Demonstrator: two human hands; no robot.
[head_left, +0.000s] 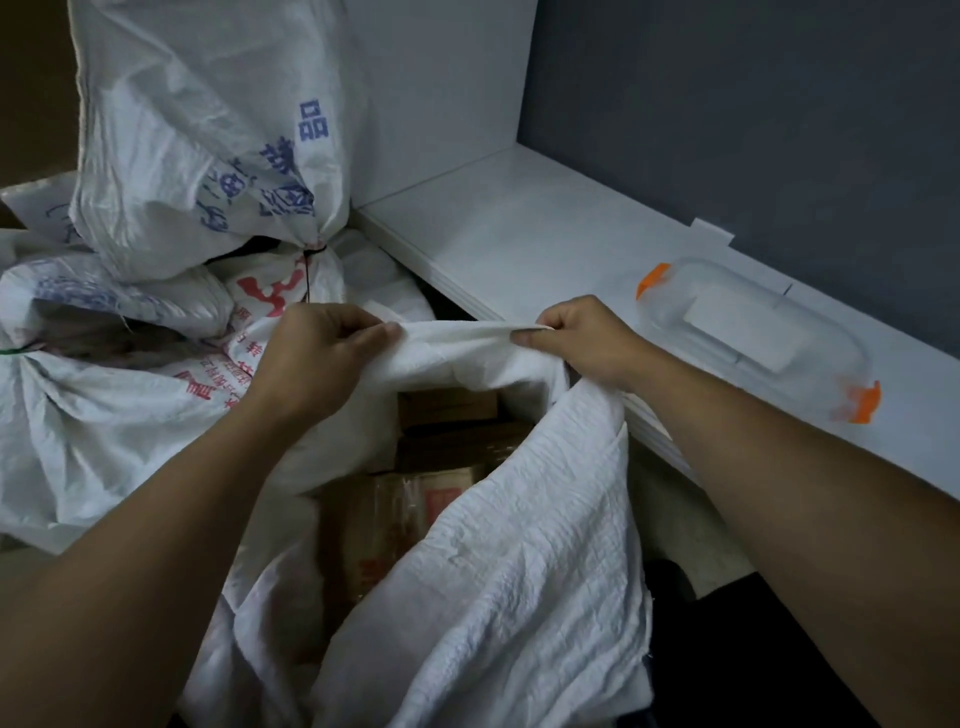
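left hand (317, 353): fingers pinch far rim of white woven plastic sack (498, 597) | right hand (582, 343): fingers pinch same rim | sack: open, beside white table (545, 234), brown cardboard boxes (441, 431) inside | tied white sack (208, 156) behind: blue "品"

A white table (545, 234) runs along a dark grey wall (753, 104). On it lies a clear plastic lid (753, 338) with orange clips (653, 280) at both ends. To the left, tied woven sacks are heaped: a blue-printed sack (208, 145) stands tallest, with a red-printed sack (104, 426) below it.
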